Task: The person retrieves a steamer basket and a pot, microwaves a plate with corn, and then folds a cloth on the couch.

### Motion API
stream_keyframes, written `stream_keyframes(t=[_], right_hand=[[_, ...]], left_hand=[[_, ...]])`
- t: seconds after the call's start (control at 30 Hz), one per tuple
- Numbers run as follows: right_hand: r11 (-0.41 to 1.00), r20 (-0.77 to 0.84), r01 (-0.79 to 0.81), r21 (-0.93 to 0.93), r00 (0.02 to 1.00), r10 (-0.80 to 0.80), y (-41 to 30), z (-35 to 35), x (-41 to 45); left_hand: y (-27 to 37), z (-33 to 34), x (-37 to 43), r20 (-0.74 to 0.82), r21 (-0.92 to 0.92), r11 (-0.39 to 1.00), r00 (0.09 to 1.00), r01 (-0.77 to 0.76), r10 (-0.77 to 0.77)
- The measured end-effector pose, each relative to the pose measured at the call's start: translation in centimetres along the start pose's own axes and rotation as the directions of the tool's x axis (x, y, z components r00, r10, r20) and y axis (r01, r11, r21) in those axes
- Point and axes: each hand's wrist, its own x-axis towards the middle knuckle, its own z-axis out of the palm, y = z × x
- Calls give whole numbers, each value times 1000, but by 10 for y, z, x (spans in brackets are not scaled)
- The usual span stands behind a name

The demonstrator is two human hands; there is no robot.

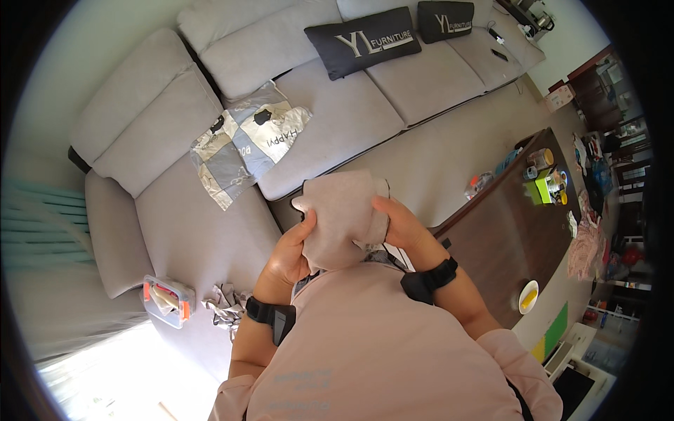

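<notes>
A folded piece of beige-grey fabric (339, 216) is held up close before my body. My left hand (289, 250) grips its left edge, thumb on top and fingers hidden underneath. At its right edge, the thumb of my right hand (403, 223) presses on the cloth, its other fingers out of sight behind it. A patterned blue and cream cloth (250, 139) lies spread over the sofa seat beyond. Crumpled striped fabric (226, 305) rests on the sofa near my left forearm.
A grey sectional sofa (195, 221) bears two dark cushions (368, 44) and a clear plastic box with orange latches (167, 302). To the right stands a dark wooden table (500, 237) with jars, a green container (547, 187) and a white plate (528, 297) holding something yellow.
</notes>
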Motion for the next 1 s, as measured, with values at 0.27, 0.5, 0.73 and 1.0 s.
stream_keyframes(t=[0.27, 0.5, 0.73, 1.0], right_hand=[[973, -31, 162, -165, 985, -170, -17, 13, -7], [954, -26, 154, -258, 986, -166, -13, 4, -7], [976, 31, 183, -117, 983, -181, -25, 18, -20], [941, 107, 192, -278, 980, -168, -49, 1, -33]], left_hand=[[-7, 10, -5, -29, 584, 794, 974, -167, 226], [-5, -8, -2, 140, 667, 518, 773, -536, 619], [-8, 2, -6, 232, 733, 485, 846, -476, 480], [12, 24, -15, 346, 696, 387, 754, -605, 558]])
